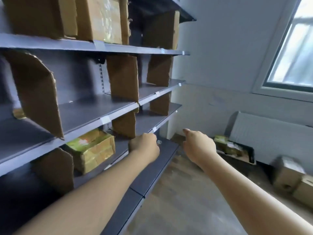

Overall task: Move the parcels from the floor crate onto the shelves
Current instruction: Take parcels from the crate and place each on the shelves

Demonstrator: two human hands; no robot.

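Grey metal shelves fill the left, split into bays by upright cardboard dividers. A parcel wrapped in green and yellow tape lies in a lower bay. My left hand hovers just right of it at the shelf's front edge, fingers curled, holding nothing. My right hand is stretched out over the floor, loosely curled with one digit sticking out, and is empty. The black floor crate sits against the far wall beyond my right hand, with parcels in it.
Brown cardboard boxes stand on the top shelf. More boxes lie on the floor at the right, below a white radiator and a window. Wooden floor runs between the shelves and the wall.
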